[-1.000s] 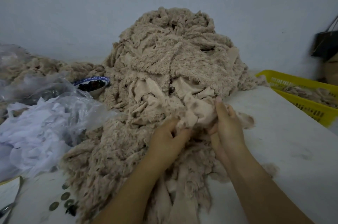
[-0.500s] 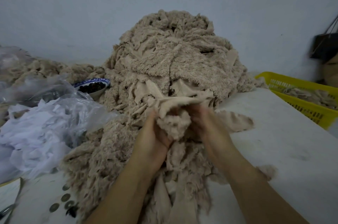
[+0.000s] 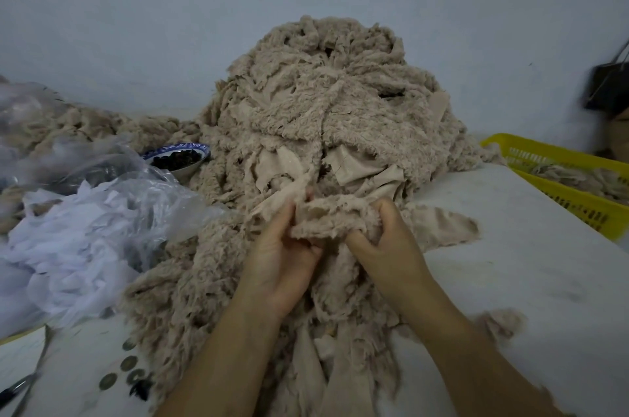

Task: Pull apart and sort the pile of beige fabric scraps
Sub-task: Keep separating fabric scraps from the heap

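**Both hands on one scrap, front of pile**

Far left I see white scraps (image 3: 64, 246) under clear plastic (image 3: 112, 185), w/ a blue-rimmed bowl (image 3: 178, 158) of dark bits just behind, touching the pile (image 3: 326, 117). Pile sits mid-table (image 3: 531, 280), tall, spilling toward me. My left hand (image 3: 282, 263) is clamped on the left end of a fuzzy scrap (image 3: 326, 215); right hand (image 3: 384, 239) is closed on its right end. Scrap held between them, just above the pile's front slope. Far right: yellow basket (image 3: 561, 185) w/ more beige bits inside.
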A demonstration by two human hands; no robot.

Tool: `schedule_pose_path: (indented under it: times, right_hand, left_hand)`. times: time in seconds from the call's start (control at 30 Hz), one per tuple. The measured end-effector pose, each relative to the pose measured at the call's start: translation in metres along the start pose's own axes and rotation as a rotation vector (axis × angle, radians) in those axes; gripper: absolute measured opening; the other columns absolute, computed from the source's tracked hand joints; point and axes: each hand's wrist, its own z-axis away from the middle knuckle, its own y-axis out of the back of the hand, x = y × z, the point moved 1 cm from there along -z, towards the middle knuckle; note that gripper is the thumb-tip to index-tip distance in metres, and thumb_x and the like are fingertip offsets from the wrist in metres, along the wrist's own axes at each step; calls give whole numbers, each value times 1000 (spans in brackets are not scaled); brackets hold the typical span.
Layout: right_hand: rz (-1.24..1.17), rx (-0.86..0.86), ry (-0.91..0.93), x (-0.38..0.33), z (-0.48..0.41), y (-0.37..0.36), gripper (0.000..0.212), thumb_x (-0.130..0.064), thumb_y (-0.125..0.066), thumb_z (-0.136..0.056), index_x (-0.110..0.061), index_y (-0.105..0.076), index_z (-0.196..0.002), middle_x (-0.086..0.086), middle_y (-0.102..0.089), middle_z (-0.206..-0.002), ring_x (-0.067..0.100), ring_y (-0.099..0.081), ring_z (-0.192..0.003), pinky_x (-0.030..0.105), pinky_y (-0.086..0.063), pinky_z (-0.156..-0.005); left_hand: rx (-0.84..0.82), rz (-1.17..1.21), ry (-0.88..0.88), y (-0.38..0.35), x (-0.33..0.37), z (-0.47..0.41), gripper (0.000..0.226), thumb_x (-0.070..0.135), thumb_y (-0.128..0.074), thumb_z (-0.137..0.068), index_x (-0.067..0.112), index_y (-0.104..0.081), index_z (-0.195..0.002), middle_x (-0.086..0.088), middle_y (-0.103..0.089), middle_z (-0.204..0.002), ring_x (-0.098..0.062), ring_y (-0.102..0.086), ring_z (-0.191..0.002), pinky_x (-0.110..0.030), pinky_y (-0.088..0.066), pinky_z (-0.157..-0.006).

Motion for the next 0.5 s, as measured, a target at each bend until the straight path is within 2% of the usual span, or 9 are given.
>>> schedule_pose_path:
  times: [0.07,0.17,0.27,0.33,0.37,0.4,0.43,0.47,0.5]
  right_hand:
    - [25,93,7,1,-3,4,19,-25,-60,-87,-33,-43,-84,-16,-46,-61,4,-39,-51,17,-32,-47]
    - [-19,210,-40,3,-6,15,26,-20,-60,-93,-42,-47,-87,-23,-54,-64,2,-43,-48,14,-33,-45]
    - [-187,233,-197,9,-11,23,19,-21,-55,-97,-30,-54,-80,-13,-51,-54,4,-40,-44,21,-35,-45]
    - [-430,224,-316,10,-13,23,34,-22,-45,-100,-20,-50,-66,-8,-44,-49,6,-36,-40,27,-33,-46]
    - [-553,221,-365,9,-14,23,44,-23,-42,-101,-21,-50,-58,-6,-43,-50,6,-37,-39,27,-32,-44]
    - [-650,221,-397,9,-14,24,52,-26,-42,-102,-21,-56,-53,-3,-52,-52,8,-46,-40,25,-38,-44]
    - [-722,213,-414,8,-14,24,54,-29,-42,-103,-21,-67,-56,-1,-65,-61,11,-62,-51,25,-50,-49]
    - [-781,197,-421,7,-14,24,51,-31,-43,-104,-22,-75,-65,2,-74,-75,15,-72,-67,28,-58,-58]
    - [-801,182,-425,7,-13,23,45,-32,-45,-103,-20,-78,-75,5,-77,-87,18,-75,-80,33,-61,-65]
  left_hand:
    - [-28,87,7,1,2,-1,25,25,-59,-89,12,-80,-90,0,-72,-92,-8,-69,-75,-20,-55,-57]
    - [-16,205,-41,3,9,-2,27,28,-57,-92,12,-79,-89,-2,-73,-93,-8,-67,-75,-19,-53,-58]
    - [72,203,-59,4,10,0,28,28,-61,-87,8,-80,-94,-9,-75,-101,-17,-72,-76,-24,-56,-58]
    - [103,231,-72,4,10,-1,33,27,-60,-85,7,-74,-108,-9,-75,-100,-15,-72,-73,-22,-54,-54]
    - [112,243,-77,5,9,-2,35,26,-59,-87,8,-70,-115,-8,-75,-96,-14,-71,-71,-21,-53,-52]
    - [119,221,-77,5,10,-3,36,26,-57,-90,9,-66,-121,-6,-74,-92,-12,-70,-70,-22,-52,-52]
    - [118,145,-75,6,10,-3,36,30,-53,-96,10,-64,-124,-5,-74,-91,-13,-71,-73,-24,-55,-58]
    - [111,-3,-70,4,9,-1,40,39,-49,-100,10,-65,-123,-4,-76,-95,-15,-74,-82,-30,-58,-71]
    - [120,-264,-66,2,7,1,52,54,-45,-98,13,-70,-115,-1,-77,-99,-14,-74,-90,-34,-57,-82]
